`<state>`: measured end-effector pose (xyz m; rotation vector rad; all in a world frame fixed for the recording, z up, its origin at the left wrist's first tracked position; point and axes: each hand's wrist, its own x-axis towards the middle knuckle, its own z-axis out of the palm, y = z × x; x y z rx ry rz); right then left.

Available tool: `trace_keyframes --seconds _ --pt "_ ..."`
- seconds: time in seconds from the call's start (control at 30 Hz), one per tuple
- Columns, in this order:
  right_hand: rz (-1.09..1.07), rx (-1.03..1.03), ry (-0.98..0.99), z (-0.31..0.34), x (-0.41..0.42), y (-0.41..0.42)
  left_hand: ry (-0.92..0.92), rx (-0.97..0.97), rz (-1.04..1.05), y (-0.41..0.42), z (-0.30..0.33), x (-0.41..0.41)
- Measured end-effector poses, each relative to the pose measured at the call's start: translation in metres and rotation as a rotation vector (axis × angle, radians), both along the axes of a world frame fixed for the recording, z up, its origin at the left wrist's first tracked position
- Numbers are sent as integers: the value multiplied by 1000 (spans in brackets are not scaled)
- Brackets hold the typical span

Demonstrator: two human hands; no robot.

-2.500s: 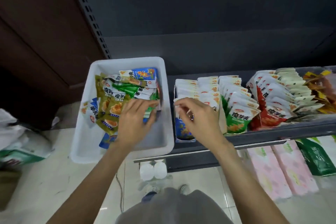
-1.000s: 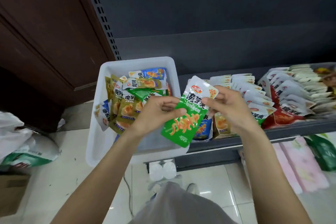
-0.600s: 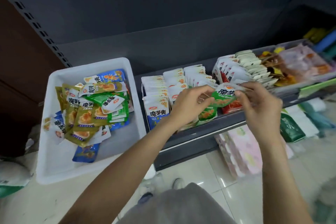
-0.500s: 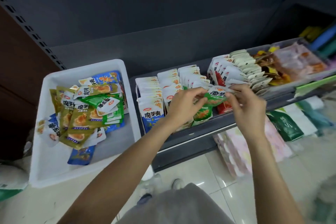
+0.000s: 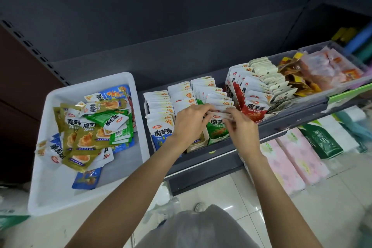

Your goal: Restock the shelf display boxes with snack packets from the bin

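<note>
Both hands pinch green packet between them.

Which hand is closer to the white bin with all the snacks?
Left. The left hand is over the middle display boxes, a little way right of the bin. The right hand is farther right, at the green packet, beyond the left hand.

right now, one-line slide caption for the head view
Both hands seat a green snack packet in its display box beside the white bin.
</note>
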<state>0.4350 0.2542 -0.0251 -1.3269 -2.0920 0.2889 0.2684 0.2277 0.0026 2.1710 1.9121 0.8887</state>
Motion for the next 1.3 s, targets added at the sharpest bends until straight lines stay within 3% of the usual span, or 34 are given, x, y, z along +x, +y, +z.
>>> trace_keyframes --seconds 0.2,0.3,0.4,0.53,0.7,0.8,0.97,1.13,1.23,1.3 --pt "-194 178 195 40 -5 -18 -282 102 191 -20 28 -15" --pt "-73 195 305 57 -19 -36 -368 252 259 -55 35 -43" --pt "115 161 306 66 -54 -51 -261 330 357 -96 24 -90" --pt "426 5 142 57 -127 -67 -32 78 517 -133 -8 -166" --pt "644 -146 -236 32 -231 -67 46 -204 625 -143 -41 -223" --pt "649 -201 -463 12 -283 -59 -20 -276 606 -139 -51 -234" --pt "523 -199 -689 -14 -319 -49 -134 -176 600 -135 -56 -250" --pt "642 39 -907 8 -312 -59 -51 -314 444 -128 -54 -266" --pt "678 53 -797 23 -296 -60 29 -390 222 -126 -53 -275" --pt "602 -6 -474 34 -284 -59 -105 -368 140 -127 -48 -275"
